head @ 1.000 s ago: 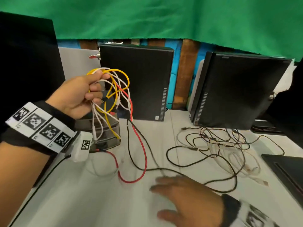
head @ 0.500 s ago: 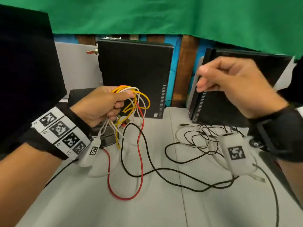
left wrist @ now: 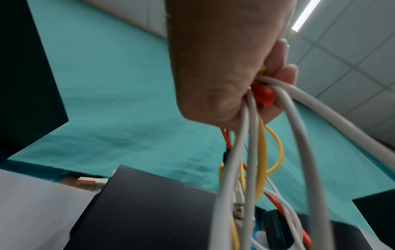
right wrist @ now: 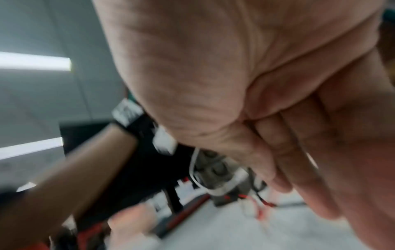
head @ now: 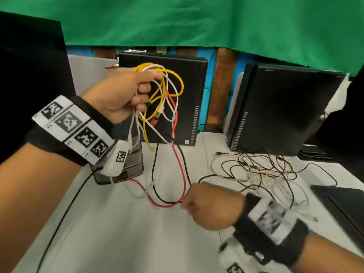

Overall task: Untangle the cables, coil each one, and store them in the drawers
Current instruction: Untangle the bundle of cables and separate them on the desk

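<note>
Left hand (head: 120, 95) at upper left of frame, fingers curled round a bundle of yellow, white and red cables (head: 159, 95), right hand (head: 210, 205) lower centre on the counter (head: 118, 233), fingers closed, apparently pinching the red cable (head: 178, 164), tangled cables (head: 262, 174) at right

— Right hand (head: 211, 206)?
— Dropped from up in front of the right-side computer case half a second ago to low over the table, fingers now curled at the bottom of the red cable (head: 178, 160) and black cable (head: 155, 186) loops. Actual grip hidden, wrist view blurred.
— Left hand (head: 120, 95)?
— Raised again with the bundle of yellow, white and red cables (head: 161, 95), higher against the left case than half a second ago.
— Loops on the table?
— Pulled narrower and longer, hanging straighter.
</note>
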`<act>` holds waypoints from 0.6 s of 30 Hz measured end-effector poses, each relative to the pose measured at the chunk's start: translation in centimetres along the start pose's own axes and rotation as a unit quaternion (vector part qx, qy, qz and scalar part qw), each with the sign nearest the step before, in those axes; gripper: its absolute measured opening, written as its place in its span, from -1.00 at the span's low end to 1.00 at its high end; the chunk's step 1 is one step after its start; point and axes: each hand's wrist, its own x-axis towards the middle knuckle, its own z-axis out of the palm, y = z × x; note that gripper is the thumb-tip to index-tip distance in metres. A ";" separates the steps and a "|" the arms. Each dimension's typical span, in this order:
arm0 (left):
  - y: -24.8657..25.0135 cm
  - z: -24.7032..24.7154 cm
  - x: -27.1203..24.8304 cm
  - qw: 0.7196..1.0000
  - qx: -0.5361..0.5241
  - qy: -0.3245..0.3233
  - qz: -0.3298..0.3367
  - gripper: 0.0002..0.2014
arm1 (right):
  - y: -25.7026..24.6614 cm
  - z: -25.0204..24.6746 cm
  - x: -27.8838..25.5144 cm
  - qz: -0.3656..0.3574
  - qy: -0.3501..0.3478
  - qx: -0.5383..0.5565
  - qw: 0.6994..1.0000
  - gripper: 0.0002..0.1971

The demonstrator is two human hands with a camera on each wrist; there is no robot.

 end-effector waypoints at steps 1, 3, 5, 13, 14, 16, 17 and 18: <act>0.7 -0.1 -0.1 1.000 0.000 -0.004 0.008 -0.83 | 0.2 1.3 1.2 0.040 -0.005 -0.030 0.999 -0.70; 2.2 -0.3 -0.6 1.000 0.001 -0.011 0.027 -0.82 | 0.4 2.3 2.9 0.090 0.010 -0.060 0.994 -0.59; 3.5 -0.5 -1.2 0.999 0.002 -0.017 0.049 -0.82 | 0.7 2.4 4.1 0.098 0.045 -0.082 0.991 -0.57; 8.0 -1.8 -2.2 0.992 0.051 -0.024 0.115 -0.83 | -1.2 1.8 6.6 0.089 0.362 -0.058 0.926 -0.30; 8.0 -1.6 -2.1 0.991 0.054 -0.021 0.117 -0.83 | -1.5 1.8 7.0 0.071 0.385 -0.032 0.920 -0.29; 7.8 -1.4 -1.8 0.992 0.053 -0.016 0.115 -0.83 | -2.1 1.9 7.4 0.021 0.395 0.042 0.918 -0.38; 7.6 -1.4 -1.6 0.992 0.052 -0.012 0.112 -0.83 | -2.1 2.1 7.4 -0.005 0.372 0.112 0.921 -0.47; 7.2 -1.5 -1.3 0.992 0.054 -0.006 0.111 -0.82 | -2.1 2.2 7.1 -0.031 0.329 0.206 0.921 -0.59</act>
